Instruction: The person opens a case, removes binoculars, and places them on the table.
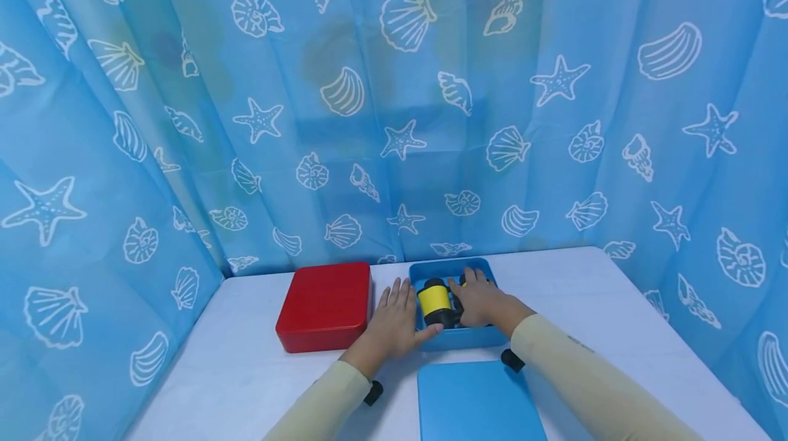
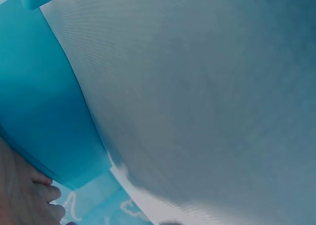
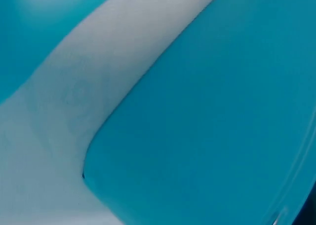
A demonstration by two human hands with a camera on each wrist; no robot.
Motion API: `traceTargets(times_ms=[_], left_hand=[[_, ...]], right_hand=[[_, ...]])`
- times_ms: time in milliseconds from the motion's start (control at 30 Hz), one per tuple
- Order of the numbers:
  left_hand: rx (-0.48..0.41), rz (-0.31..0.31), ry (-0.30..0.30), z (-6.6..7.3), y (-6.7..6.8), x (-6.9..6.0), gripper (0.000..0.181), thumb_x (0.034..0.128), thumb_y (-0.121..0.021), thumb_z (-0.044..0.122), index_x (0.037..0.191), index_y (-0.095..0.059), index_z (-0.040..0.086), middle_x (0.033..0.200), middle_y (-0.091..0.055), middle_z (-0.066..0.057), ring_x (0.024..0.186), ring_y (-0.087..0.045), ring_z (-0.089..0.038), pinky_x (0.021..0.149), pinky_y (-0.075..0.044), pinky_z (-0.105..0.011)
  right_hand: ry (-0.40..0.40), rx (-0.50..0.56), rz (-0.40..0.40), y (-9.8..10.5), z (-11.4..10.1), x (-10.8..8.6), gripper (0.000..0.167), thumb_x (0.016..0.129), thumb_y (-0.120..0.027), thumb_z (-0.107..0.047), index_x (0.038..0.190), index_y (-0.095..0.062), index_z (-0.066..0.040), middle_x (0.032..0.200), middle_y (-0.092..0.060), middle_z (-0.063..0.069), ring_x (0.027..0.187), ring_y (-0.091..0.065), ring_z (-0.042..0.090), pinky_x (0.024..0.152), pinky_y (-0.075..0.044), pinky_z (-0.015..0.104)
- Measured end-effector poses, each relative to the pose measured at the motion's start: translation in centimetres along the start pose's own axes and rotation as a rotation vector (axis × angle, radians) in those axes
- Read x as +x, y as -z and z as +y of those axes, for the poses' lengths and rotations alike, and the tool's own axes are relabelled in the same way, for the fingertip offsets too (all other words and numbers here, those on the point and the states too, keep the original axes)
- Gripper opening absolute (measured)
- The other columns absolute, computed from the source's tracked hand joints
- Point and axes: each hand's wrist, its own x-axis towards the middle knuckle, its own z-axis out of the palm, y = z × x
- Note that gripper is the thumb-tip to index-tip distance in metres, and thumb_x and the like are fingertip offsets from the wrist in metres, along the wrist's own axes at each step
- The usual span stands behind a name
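Observation:
Black binoculars with yellow panels [image 1: 435, 298] lie inside an open blue box [image 1: 458, 340]. My right hand [image 1: 483, 301] reaches into the box from the right and grips the right barrel, most of which it covers. On the box's left side, my left hand [image 1: 394, 321] rests against the wall with its fingers straight and its thumb spread along the near rim. Part of that hand shows beside the blue wall in the left wrist view. A flat blue lid [image 1: 479, 400] lies on the table in front of the box.
A closed red box [image 1: 326, 304] stands just left of my left hand. The table has a white cloth [image 1: 246, 359]. Behind and at both sides hangs a blue curtain [image 1: 369, 119] with white shells and starfish. Black wrist devices [image 1: 373, 393] sit under both wrists.

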Motion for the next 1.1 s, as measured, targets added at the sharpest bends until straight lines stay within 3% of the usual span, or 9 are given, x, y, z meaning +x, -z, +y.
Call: traceTargets(times_ms=[233,533,1100], left_hand=[[-0.018,-0.008,0.003,0.0,-0.1,0.0,0.108,0.0817,-0.017,0.086,0.155,-0.017,0.007,0.162,-0.012,-0.009,0.147,-0.008,-0.030,0.115,-0.016,-0.050],[-0.031,0.002,0.005,0.0,0.1,-0.2,0.105,0.0837,-0.022,0.084,0.155,-0.018,0.006,0.161,-0.015,-0.010,0.147,-0.010,-0.031,0.115,-0.016,-0.050],[-0.060,-0.017,0.020,0.0,0.0,0.1,0.107,0.0814,-0.024,0.085,0.156,-0.017,0.009,0.162,-0.014,-0.008,0.147,-0.009,-0.030,0.115,-0.015,-0.052]], right_hand=[[0.030,-0.068,0.047,0.0,0.1,0.3,0.098,0.072,-0.075,-0.064,0.149,-0.040,-0.015,0.147,-0.031,0.027,0.132,-0.031,0.047,0.102,-0.036,0.059],[0.025,-0.064,0.034,0.8,0.1,0.5,0.104,0.067,-0.078,-0.066,0.150,-0.040,-0.018,0.149,-0.029,0.027,0.133,-0.029,0.048,0.101,-0.037,0.061],[0.043,-0.110,0.029,5.5,1.3,-0.8,0.113,0.061,-0.078,-0.072,0.152,-0.036,-0.017,0.153,-0.023,0.027,0.136,-0.024,0.050,0.100,-0.035,0.064]])
